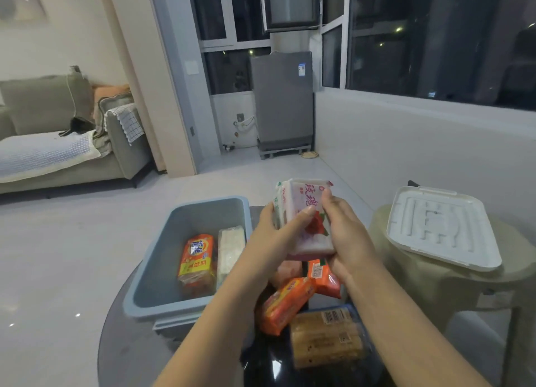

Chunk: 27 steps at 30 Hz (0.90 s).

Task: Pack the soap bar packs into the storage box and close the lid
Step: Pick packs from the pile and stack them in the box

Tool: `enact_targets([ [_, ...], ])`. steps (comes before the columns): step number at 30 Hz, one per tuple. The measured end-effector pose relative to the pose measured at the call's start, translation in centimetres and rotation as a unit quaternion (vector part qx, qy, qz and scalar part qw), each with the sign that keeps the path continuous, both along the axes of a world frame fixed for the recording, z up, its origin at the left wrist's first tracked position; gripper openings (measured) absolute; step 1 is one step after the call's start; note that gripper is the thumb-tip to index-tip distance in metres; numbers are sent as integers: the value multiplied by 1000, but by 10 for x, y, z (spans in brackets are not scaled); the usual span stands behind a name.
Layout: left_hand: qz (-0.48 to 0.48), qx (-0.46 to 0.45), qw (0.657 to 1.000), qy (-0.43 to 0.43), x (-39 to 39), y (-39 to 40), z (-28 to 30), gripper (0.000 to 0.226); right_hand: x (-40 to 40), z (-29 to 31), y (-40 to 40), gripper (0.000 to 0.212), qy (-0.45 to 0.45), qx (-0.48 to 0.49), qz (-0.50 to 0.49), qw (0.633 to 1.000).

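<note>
The blue storage box [162, 259] stands open on the dark round table [121, 354]. Inside it lie an orange soap pack [197, 260] and a white soap pack [230, 248] side by side. My left hand [278, 227] and my right hand [345, 230] together hold a stack of white soap packs with a red rose print [304, 206] above the table, just right of the box. Under my hands lie two orange packs [285, 304] [324, 277], a pink one [287, 270] and a tan one with a barcode [327, 340]. The white lid [441, 227] rests on a stool at the right.
The beige plastic stool [452, 293] stands right of the table, close to the white wall. A grey sofa [58, 142] is at the far left and a grey washing machine [282, 102] at the back by the windows. Light floor lies left of the table.
</note>
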<state>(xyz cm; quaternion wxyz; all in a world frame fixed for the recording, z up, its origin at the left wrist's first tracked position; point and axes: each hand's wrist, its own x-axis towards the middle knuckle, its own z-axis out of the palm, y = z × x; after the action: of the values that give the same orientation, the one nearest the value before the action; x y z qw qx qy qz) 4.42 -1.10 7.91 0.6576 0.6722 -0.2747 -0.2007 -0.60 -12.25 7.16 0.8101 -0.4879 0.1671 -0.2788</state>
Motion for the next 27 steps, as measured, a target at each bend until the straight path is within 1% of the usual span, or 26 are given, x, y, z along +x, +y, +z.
enact_targets([
  [2,22,22,1000,-4,5,15,7,74,4,6,13,30,-5,-12,1,1000],
  [5,28,60,998,-12,16,36,17,73,13,13,34,31,-4,-30,22,999],
  [8,49,85,994,-45,28,56,21,52,25,16,55,33,18,-46,41,998],
  [9,53,91,993,-51,33,62,22,50,29,16,60,35,22,-49,45,998],
  [12,49,106,992,-38,45,77,22,54,42,15,73,38,48,-84,43,994],
  [15,32,118,992,-22,58,87,22,50,52,11,79,37,90,-124,50,987],
  [18,16,132,991,19,71,98,21,59,57,10,83,34,115,-153,67,979],
  [19,8,133,990,46,77,102,21,60,58,10,83,32,122,-179,69,974],
  [21,-10,135,986,99,85,110,20,57,58,8,80,30,135,-261,76,953],
  [23,-18,150,979,140,92,117,16,63,58,5,75,27,152,-355,92,918],
  [25,-39,167,968,184,96,122,10,66,59,3,72,22,176,-402,127,890],
  [27,-56,184,956,220,100,125,2,63,63,-2,71,32,203,-440,145,862],
])
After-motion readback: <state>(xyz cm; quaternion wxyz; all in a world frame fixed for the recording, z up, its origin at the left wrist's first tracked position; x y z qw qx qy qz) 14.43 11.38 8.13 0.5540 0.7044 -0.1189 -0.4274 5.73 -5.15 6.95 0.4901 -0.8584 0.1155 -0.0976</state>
